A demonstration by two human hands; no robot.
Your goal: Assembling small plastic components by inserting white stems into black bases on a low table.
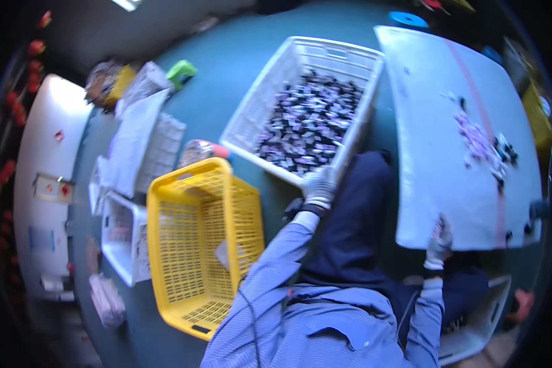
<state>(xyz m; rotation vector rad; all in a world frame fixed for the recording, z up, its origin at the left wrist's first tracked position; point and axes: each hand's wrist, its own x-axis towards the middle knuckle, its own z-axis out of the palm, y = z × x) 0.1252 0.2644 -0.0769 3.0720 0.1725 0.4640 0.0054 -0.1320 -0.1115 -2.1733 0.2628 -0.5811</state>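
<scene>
White plastic crate (268, 101): upper centre; probably stiff, heavy; grasp end rims.
Left grip (318, 187): at crate's lower rim; closure unclear.
Right grip (440, 239): lower right; cannot tell.

Yellow basket (246, 211) beside white bin (140, 240); pinkish bundle (108, 302) nearby; green object (181, 72), perhaps container.

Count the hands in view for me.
2: the left hand at the near end of the filled white crate; the right hand at the near edge of the white tabletop. Others could be hidden.
</scene>
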